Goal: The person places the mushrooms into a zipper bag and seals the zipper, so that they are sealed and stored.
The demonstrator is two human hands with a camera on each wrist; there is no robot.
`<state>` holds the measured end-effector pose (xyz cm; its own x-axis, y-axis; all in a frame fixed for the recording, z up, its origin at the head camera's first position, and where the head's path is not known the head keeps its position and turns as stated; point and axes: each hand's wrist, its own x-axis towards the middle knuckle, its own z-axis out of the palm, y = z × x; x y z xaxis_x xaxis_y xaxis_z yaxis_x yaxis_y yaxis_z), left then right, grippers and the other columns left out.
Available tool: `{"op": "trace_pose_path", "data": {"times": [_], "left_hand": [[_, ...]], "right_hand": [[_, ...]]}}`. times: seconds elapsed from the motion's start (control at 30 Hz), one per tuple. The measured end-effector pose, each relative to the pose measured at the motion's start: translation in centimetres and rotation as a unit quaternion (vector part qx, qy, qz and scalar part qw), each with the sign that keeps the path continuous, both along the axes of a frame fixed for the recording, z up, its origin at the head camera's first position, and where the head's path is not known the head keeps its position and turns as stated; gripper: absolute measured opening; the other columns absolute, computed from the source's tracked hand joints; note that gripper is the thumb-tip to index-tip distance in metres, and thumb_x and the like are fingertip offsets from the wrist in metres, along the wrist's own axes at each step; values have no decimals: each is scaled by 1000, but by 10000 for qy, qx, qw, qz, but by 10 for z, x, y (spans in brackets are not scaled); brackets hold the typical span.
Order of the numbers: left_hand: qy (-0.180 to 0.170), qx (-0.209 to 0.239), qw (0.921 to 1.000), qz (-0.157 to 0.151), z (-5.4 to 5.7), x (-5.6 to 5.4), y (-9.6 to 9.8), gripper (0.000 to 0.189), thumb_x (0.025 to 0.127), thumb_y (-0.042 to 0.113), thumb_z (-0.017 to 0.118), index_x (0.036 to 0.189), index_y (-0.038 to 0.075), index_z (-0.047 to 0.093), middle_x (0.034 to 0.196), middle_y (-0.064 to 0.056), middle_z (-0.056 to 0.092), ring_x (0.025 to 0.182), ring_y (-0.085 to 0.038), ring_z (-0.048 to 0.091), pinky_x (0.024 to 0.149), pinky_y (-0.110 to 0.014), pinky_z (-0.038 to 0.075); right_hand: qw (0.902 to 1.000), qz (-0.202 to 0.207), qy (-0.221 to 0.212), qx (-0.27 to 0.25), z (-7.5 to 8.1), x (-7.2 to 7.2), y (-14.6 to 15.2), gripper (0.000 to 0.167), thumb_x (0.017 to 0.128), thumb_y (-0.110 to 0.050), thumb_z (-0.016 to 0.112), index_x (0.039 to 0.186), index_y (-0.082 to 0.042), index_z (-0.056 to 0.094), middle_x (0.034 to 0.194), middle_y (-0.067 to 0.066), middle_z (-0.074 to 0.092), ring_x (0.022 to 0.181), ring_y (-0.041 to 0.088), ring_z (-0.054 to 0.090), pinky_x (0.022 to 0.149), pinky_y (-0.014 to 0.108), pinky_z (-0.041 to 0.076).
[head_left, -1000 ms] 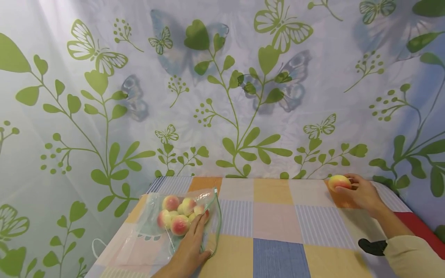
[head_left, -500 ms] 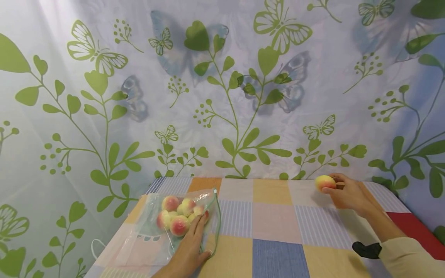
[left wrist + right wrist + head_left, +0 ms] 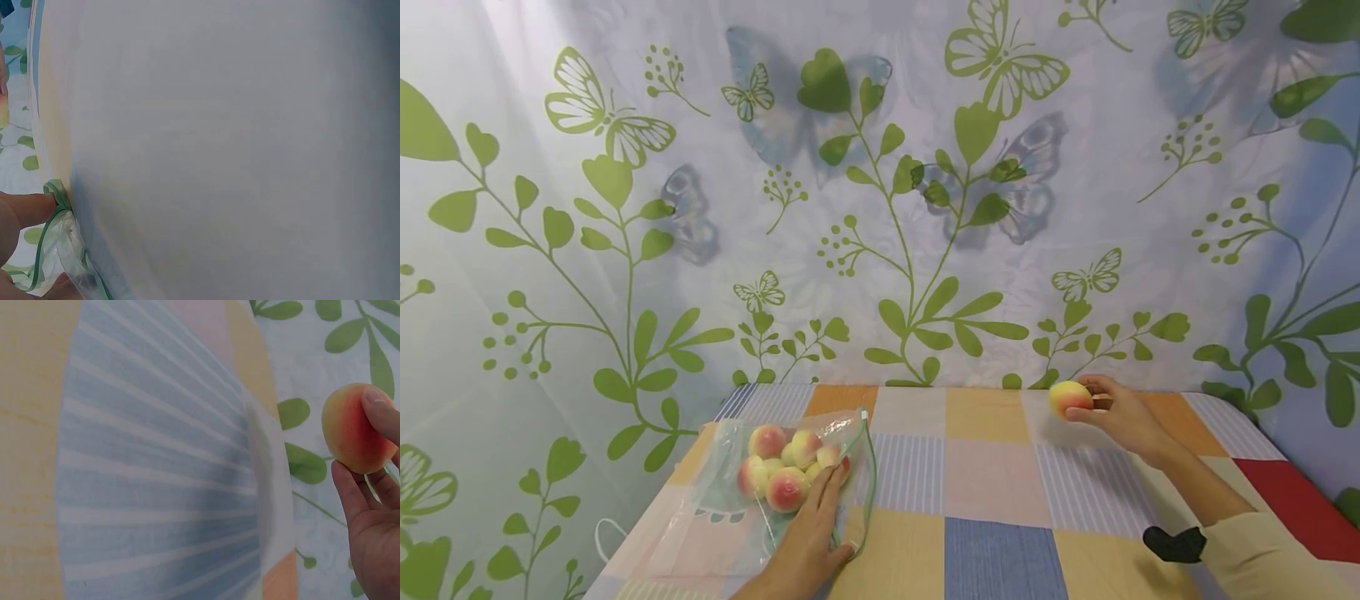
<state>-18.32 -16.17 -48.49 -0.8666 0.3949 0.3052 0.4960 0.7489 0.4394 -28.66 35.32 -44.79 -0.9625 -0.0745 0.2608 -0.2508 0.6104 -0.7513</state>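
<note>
A yellow-and-red peach (image 3: 1070, 400) is pinched between the thumb and fingers of my right hand (image 3: 1123, 421), raised above the far right part of the table. The right wrist view shows the thumb on the red side of this peach (image 3: 357, 428), fingers beneath. My left hand (image 3: 808, 521) lies along a clear zip bag (image 3: 730, 546), its fingers straight beside the peaches (image 3: 788, 487) inside. Its thumb is spread out to the bag's green zip edge (image 3: 871, 483). In the left wrist view, the thumb (image 3: 31, 209) touches that green edge, and another fingertip shows through plastic.
A patchwork cloth (image 3: 992, 475) covers the table. Behind it hangs a curtain (image 3: 820, 275) printed with green leaves and butterflies. A black object (image 3: 1174, 544) shows at the right sleeve (image 3: 1247, 542). A white loop (image 3: 604, 537) sticks out at the table's left edge.
My right hand has moved left with the peach, away from the orange patch at the far right. The left hand and the bag have stayed in place.
</note>
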Motion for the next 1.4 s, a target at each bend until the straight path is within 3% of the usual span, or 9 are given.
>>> {"op": "trace_pose_path", "data": {"times": [0.37, 0.83, 1.4], "left_hand": [[131, 45, 9999, 44, 1, 3, 2, 114, 73, 7, 94, 162, 2, 23, 159, -24, 31, 134, -51, 46, 101, -60, 49], [142, 130, 9998, 92, -2, 3, 1, 113, 72, 5, 94, 161, 0, 24, 159, -25, 31, 136, -52, 44, 101, -59, 50], [258, -23, 9996, -127, -1, 0, 1, 114, 74, 5, 93, 162, 0, 20, 160, -23, 29, 138, -48, 43, 103, -57, 49]], "right_hand": [[9978, 588, 145, -263, -4, -1, -23, 61, 91, -29, 83, 136, 1, 55, 129, 21, 61, 115, 44, 64, 83, 25, 59], [9884, 1289, 3, -800, 2, 6, -60, 54, 88, -17, 85, 131, 1, 57, 124, 20, 61, 112, 39, 65, 84, 29, 61], [9760, 1893, -133, -1065, -3, -5, -103, 57, 86, -11, 86, 131, 5, 55, 124, 22, 59, 109, 35, 66, 87, 32, 60]]}}
